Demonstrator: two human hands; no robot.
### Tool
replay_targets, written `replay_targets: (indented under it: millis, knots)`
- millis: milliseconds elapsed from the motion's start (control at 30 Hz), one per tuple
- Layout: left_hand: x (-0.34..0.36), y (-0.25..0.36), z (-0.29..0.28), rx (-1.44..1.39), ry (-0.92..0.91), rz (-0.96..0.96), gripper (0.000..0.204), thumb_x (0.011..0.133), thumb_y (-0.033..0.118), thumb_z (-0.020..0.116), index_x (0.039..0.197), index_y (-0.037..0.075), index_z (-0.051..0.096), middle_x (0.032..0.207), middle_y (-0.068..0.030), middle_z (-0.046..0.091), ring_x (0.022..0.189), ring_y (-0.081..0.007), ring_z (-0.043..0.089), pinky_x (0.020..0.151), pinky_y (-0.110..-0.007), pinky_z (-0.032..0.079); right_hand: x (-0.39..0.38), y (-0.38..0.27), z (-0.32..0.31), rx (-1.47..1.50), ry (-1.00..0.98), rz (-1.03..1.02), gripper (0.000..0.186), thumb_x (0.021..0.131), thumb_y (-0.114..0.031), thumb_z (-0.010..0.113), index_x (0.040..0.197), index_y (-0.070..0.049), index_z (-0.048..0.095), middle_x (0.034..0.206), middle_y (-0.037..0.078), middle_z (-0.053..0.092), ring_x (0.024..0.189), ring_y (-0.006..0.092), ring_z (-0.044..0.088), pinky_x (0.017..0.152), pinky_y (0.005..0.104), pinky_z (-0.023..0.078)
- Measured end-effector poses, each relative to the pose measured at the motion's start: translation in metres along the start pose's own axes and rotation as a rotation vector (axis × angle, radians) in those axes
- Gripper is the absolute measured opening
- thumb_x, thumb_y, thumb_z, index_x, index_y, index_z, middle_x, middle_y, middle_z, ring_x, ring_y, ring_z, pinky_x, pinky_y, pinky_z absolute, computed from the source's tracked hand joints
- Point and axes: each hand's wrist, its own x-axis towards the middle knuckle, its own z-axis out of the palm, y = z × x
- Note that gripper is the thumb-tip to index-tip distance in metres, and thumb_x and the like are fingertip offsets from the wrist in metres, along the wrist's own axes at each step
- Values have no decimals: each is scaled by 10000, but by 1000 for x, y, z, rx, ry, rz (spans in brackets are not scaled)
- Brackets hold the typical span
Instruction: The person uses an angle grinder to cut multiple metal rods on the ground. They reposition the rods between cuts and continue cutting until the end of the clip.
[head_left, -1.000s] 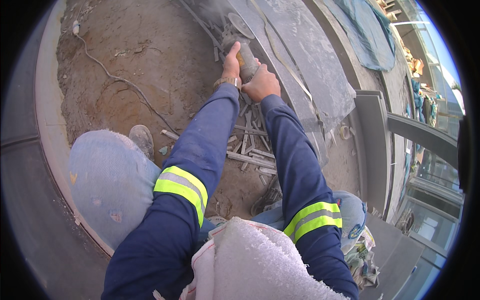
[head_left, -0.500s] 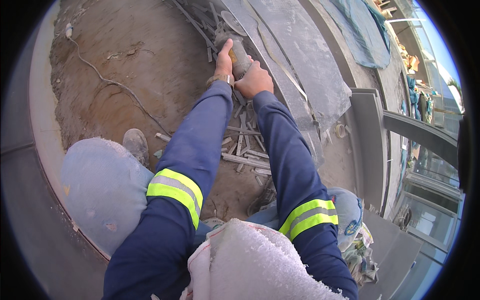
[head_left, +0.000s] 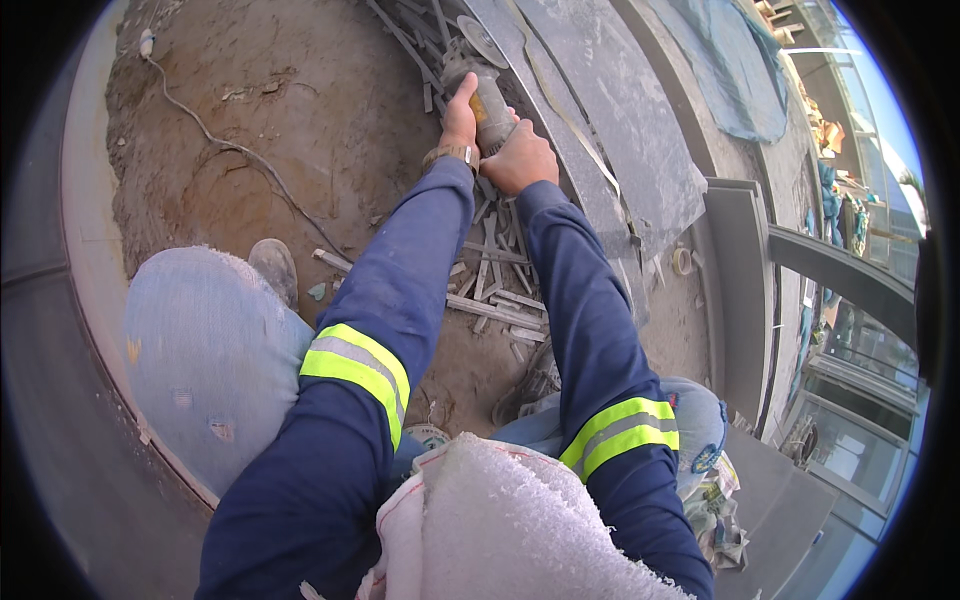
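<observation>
- The person's left hand (head_left: 460, 118) was wrapped around the left side of an angle grinder (head_left: 487, 95), fingers curled closed on its body.
- The right hand (head_left: 520, 160) gripped the rear of the same tool, fingers folded shut around the handle end.
- The angle grinder was held out at arm's length near the top of the view, its round disc (head_left: 481, 40) lying against the edge of a grey stone slab (head_left: 610, 130).
- A power cord (head_left: 230, 150) trailed across the brown dirt ground (head_left: 300, 90) to the left.
- Cut strips of stone (head_left: 495, 300) lay scattered between the two blue sleeves, each sleeve banded with a yellow reflective stripe.
- The left knee (head_left: 205, 350), in pale jeans, sat well left of the arms, with a dusty shoe (head_left: 272, 265) just beyond it.
- A white towel (head_left: 500, 530) hung at the lower edge.
</observation>
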Motion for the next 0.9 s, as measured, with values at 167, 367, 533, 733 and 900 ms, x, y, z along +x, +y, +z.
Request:
replay_targets:
  millis: [167, 367, 533, 733, 900]
  knots:
    - [-7, -7, 0, -18, -2, -17, 527, 928, 550, 582, 1004, 28, 596, 806, -180, 663, 678, -332, 663, 660, -446, 565, -10, 5, -3, -22, -32, -1, 865, 673, -445, 795, 1337, 1, 465, 1095, 259, 679, 1041, 395, 673, 922, 441, 532]
    - [-18, -16, -1, -39, -8, -61, 561, 921, 574, 577, 1000, 19, 590, 789, -179, 652, 661, -328, 660, 643, -443, 566, -18, 14, -3, -39, -49, -4, 904, 691, -447, 777, 1421, -42, 429, 1099, 257, 678, 1039, 397, 673, 924, 447, 531]
    - [-20, -19, -3, -33, -14, -39, 565, 920, 575, 577, 987, 15, 593, 782, -176, 648, 661, -322, 656, 637, -440, 562, -22, 18, -2, -38, -46, -23, 909, 685, -433, 774, 1426, -38, 425, 1091, 267, 678, 1033, 404, 673, 924, 451, 529]
    - [-24, -18, 1, -45, 7, -96, 570, 909, 581, 589, 974, 15, 598, 779, -174, 649, 667, -321, 657, 640, -438, 563, -22, 19, -2, -27, -42, -12, 922, 682, -433, 775, 1436, -42, 418, 1093, 266, 680, 1042, 403, 671, 931, 449, 527]
    - [-13, -13, 5, -3, 36, -60, 587, 899, 595, 594, 970, 13, 603, 780, -178, 658, 669, -323, 661, 645, -438, 561, -11, 15, -5, -32, -40, -15, 938, 674, -434, 781, 1446, -53, 411, 1104, 256, 681, 1049, 396, 671, 937, 447, 526]
